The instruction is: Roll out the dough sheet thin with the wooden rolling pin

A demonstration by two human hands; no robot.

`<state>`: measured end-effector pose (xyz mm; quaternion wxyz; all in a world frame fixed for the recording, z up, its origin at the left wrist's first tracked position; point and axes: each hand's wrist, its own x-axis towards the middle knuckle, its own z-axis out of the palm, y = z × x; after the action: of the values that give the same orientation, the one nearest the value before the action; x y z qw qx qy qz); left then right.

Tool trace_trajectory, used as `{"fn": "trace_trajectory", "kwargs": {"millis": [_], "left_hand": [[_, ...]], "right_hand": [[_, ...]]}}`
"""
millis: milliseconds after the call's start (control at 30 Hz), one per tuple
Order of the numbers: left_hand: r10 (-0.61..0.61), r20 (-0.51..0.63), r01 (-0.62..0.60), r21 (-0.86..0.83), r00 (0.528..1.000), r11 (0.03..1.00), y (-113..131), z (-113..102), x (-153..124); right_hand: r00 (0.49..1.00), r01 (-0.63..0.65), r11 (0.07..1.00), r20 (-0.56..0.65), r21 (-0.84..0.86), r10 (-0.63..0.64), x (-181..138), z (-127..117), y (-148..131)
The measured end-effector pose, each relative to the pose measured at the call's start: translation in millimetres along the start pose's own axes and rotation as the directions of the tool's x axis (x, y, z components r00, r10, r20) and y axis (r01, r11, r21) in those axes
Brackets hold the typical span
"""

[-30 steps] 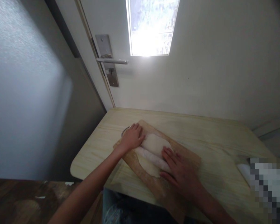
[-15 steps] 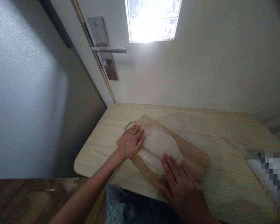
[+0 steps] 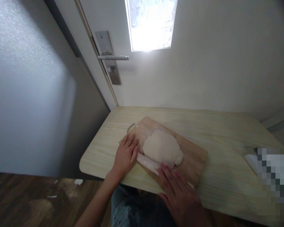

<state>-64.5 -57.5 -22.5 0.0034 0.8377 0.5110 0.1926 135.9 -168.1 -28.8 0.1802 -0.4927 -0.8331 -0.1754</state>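
Note:
A flattened piece of pale dough (image 3: pixel 161 147) lies on a wooden cutting board (image 3: pixel 193 154), its right end bunched into a small fold. Along the dough's near side rests a whitish rolling pin (image 3: pixel 147 163), slanting from upper left to lower right. My left hand (image 3: pixel 126 154) lies over the pin's left end with its fingers stretched forward. Over the other end is my right hand (image 3: pixel 177 192), palm down and fingers extended. Both pin ends are hidden beneath my hands.
The board, with a metal loop handle (image 3: pixel 132 126), sits on a pale wood-grain table (image 3: pixel 227 135). Behind the table stands a white door with a metal lever handle (image 3: pixel 115 58). A pixelated object (image 3: pixel 274 179) is at the right; white scraps (image 3: pixel 78 182) lie on the floor.
Both hands and the rolling pin have moved toward me, from on the dough to its near edge. The dough's right end now shows a fold. The camera view has shifted slightly.

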Motion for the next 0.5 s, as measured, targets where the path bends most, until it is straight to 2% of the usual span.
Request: {"fn": "trace_trajectory", "kwargs": {"millis": [167,267,367,500], "left_hand": [[-0.138,-0.169,0.107,-0.182,0.976,0.977,1.5,9.3,-11.0],[-0.210,-0.211,0.156,-0.244,0.955,0.957,7.3,7.9,-10.9],[-0.212,-0.205,0.164,-0.229,0.956,0.960,16.1,3.7,-3.5],[-0.167,-0.089,0.156,-0.119,0.982,0.980,30.0,-0.2,14.1]], "right_hand": [[0.995,0.101,0.990,0.010,0.103,-0.102,-2.8,5.8,17.8],[0.987,0.161,0.982,-0.037,0.096,-0.158,-1.7,10.9,28.8],[0.984,0.172,0.981,-0.069,0.090,-0.166,0.2,9.0,41.3],[1.000,0.001,0.996,-0.004,0.088,-0.001,4.4,-1.7,62.8]]}}
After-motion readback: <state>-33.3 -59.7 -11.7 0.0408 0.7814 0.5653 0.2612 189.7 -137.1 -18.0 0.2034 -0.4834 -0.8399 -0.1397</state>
